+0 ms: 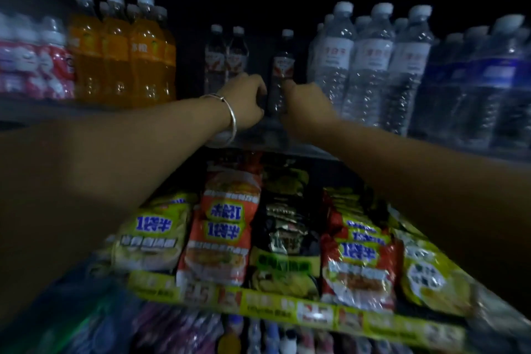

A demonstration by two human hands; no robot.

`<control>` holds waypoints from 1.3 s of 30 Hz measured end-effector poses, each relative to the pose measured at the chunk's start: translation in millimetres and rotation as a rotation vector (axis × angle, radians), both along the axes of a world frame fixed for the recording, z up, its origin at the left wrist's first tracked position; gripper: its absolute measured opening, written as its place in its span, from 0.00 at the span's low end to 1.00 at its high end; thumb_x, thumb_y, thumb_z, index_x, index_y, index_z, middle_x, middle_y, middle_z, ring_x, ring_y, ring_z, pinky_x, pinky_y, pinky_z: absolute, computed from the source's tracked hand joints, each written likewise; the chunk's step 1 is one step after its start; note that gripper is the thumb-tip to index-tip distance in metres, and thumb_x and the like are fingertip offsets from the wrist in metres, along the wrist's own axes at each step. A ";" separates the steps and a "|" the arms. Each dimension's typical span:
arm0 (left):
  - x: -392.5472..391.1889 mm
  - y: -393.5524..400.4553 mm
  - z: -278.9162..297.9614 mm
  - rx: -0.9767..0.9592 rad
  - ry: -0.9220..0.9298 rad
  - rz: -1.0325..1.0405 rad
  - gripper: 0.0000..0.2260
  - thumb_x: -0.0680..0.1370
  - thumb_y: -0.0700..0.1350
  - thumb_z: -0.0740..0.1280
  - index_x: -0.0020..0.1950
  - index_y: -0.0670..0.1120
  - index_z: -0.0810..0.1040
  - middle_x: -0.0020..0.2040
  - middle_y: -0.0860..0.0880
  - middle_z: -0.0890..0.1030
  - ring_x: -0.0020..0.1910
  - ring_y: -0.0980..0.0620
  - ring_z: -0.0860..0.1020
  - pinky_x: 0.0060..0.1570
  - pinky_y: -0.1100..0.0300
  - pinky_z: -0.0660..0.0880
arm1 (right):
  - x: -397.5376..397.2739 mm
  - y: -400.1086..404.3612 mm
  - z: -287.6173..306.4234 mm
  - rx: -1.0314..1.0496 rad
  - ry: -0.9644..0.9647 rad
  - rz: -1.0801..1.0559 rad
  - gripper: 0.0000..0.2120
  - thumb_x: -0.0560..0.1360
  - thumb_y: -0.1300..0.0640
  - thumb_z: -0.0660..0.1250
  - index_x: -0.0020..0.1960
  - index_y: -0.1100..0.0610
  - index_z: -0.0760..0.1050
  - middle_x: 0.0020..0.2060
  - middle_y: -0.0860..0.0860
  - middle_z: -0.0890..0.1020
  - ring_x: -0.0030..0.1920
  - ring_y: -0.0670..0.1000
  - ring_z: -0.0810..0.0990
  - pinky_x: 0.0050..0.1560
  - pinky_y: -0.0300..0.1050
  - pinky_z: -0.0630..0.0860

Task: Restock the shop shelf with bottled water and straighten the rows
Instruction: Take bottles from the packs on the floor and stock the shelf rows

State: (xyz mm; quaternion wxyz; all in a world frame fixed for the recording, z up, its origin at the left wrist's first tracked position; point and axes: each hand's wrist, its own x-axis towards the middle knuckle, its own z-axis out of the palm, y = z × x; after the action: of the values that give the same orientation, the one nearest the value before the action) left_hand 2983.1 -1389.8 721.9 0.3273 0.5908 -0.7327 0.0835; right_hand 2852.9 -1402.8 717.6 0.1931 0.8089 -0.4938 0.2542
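Note:
A clear water bottle (282, 66) with a red label and white cap stands in the dark gap at the middle of the upper shelf. My right hand (306, 108) grips its lower part from the right. My left hand (244, 100), a silver bangle on its wrist, has curled fingers close against the bottle's left side; whether they hold anything is hidden. Two more red-label water bottles (225, 56) stand side by side further back on the left of the gap.
Orange drink bottles (123, 49) and pink bottles (34, 60) fill the shelf to the left. Rows of larger water bottles (370, 60) and blue-label bottles (494, 80) stand to the right. Below lies a shelf of noodle packets (227, 227) with a yellow price strip (287, 310).

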 end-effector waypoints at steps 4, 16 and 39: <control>-30.4 35.4 -54.9 0.067 0.011 -0.017 0.16 0.73 0.37 0.66 0.60 0.41 0.72 0.61 0.40 0.71 0.58 0.43 0.73 0.55 0.60 0.68 | -35.9 51.3 -52.2 0.023 -0.013 0.051 0.15 0.75 0.60 0.63 0.60 0.63 0.69 0.56 0.61 0.76 0.57 0.61 0.73 0.45 0.47 0.67; -105.1 51.8 -336.2 0.498 -0.038 -0.124 0.17 0.71 0.37 0.68 0.60 0.39 0.73 0.60 0.38 0.75 0.58 0.39 0.74 0.54 0.55 0.71 | -96.2 72.7 -318.9 0.536 0.092 -0.005 0.18 0.74 0.61 0.64 0.64 0.60 0.72 0.60 0.61 0.76 0.60 0.62 0.75 0.55 0.51 0.73; -94.3 62.5 -967.5 1.060 -0.318 -0.161 0.28 0.72 0.49 0.69 0.70 0.47 0.63 0.68 0.45 0.64 0.69 0.44 0.62 0.68 0.49 0.62 | -100.4 91.4 -987.5 1.290 -0.245 -0.430 0.31 0.70 0.55 0.71 0.69 0.60 0.62 0.65 0.59 0.73 0.65 0.60 0.71 0.64 0.50 0.70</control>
State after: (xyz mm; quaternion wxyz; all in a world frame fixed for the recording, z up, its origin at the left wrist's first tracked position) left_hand 2888.7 -1327.2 -245.6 -0.1236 0.5967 -0.7578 -0.2334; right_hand 2752.5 -1311.4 -269.8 -0.3378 0.6116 -0.7140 -0.0450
